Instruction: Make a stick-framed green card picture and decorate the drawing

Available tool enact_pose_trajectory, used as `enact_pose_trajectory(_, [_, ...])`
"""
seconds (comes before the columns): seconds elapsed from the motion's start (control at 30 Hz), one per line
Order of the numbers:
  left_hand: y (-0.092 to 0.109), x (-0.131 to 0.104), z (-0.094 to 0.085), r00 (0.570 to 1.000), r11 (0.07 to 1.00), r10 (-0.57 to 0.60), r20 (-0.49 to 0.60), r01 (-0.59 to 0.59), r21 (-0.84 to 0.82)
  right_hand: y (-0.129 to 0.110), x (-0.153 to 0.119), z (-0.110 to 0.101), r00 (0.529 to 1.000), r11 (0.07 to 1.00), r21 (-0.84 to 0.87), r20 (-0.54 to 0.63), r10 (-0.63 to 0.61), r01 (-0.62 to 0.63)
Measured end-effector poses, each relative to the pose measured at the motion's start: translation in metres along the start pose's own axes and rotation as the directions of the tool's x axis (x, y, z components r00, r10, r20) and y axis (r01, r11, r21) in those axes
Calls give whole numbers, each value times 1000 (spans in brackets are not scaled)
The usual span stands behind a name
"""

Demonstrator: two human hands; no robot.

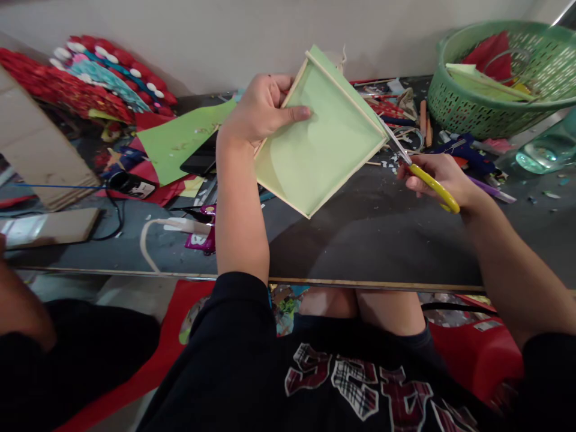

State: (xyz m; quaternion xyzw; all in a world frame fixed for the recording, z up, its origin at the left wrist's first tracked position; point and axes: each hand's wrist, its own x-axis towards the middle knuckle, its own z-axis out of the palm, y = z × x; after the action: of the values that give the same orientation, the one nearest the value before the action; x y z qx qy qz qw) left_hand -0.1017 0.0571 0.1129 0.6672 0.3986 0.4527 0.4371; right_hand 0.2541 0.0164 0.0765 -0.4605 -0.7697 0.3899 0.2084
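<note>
My left hand (274,108) grips the upper left edge of a pale green paper panel (328,132), thumb on its face and fingers behind. Thin wooden sticks frame the panel, which is held up off the table like a diamond. A strip of green paper sticks out past the stick on its upper right side. My right hand (432,174) is closed round yellow-handled scissors (432,185). Their metal blades meet the panel's right corner, along the edge of that strip. Whether the blades are parted is hard to make out.
A green plastic basket (468,111) with paper inside stands at the back right, near a clear water container (546,147). Scraps and sticks litter the back. On the left lie green paper (175,144), a black phone (198,156) and a glue gun (202,234). Another person's arm (20,300) is at far left.
</note>
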Motion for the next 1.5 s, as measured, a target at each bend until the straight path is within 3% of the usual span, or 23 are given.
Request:
enact_pose_trajectory(0.23, [0,-1,-2,999,993,25,27,-22,-115,4,-1,0,1000,997,-74,-11,-10,9])
enact_pose_trajectory(0.43, [6,-4,1,1000,992,-8,5,9,-128,19,2,3,986,985,-132,-107,-128,113])
enact_pose_trajectory(0.67, [3,-3,-1,1000,1000,8,-1,-8,-19,12,-2,6,990,994,-83,-116,-78,69])
enact_pose_trajectory(0.93, [-2,1,8,988,997,19,152,-6,-81,4,1,15,996,999,-33,-90,-28,25])
enact_pose_trajectory(1.3, [-3,1,11,992,997,-19,125,29,-78,8,1,15,982,995,-103,-185,-28,9])
enact_pose_trajectory(1.4, [-3,1,13,991,994,-31,131,44,-96,10,2,16,986,996,-84,-166,-30,16])
enact_pose_trajectory(1.5, [1,1,17,987,999,-42,157,42,3,14,3,19,992,997,-53,-114,-58,52])
